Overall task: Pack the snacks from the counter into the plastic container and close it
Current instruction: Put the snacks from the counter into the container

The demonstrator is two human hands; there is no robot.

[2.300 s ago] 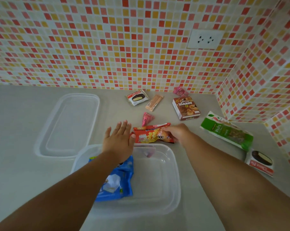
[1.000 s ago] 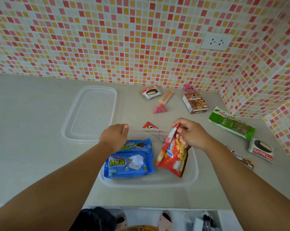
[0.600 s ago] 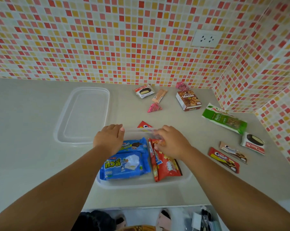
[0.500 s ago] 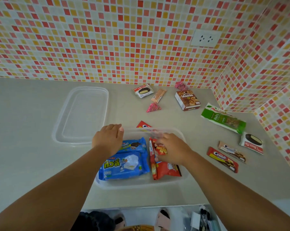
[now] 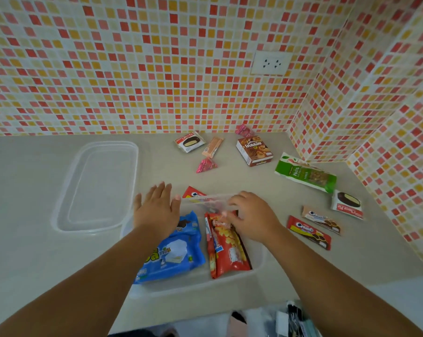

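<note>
The clear plastic container [image 5: 195, 287] stands near the counter's front edge. Inside it a blue packet [image 5: 174, 254] lies on the left and a red snack bag [image 5: 227, 249] on the right, side by side. My right hand [image 5: 251, 215] rests on the top end of the red bag with its fingers curled over it. My left hand [image 5: 157, 210] hovers over the container's far left corner, flat with fingers spread, holding nothing. The clear lid [image 5: 96, 186] lies on the counter to the left.
Loose snacks lie beyond and to the right: a red packet [image 5: 193, 192] behind the container, a pink triangle [image 5: 206, 165], a wafer [image 5: 212, 147], two choco pies [image 5: 189, 142] [image 5: 347, 203], a brown box [image 5: 254, 150], a green nut bag [image 5: 305, 176], two cream bars [image 5: 308, 232]. Tiled walls meet at the right.
My right hand brought the red bag down into the container and laid it beside the blue packet. My left hand came off the container's rim and spread open.
</note>
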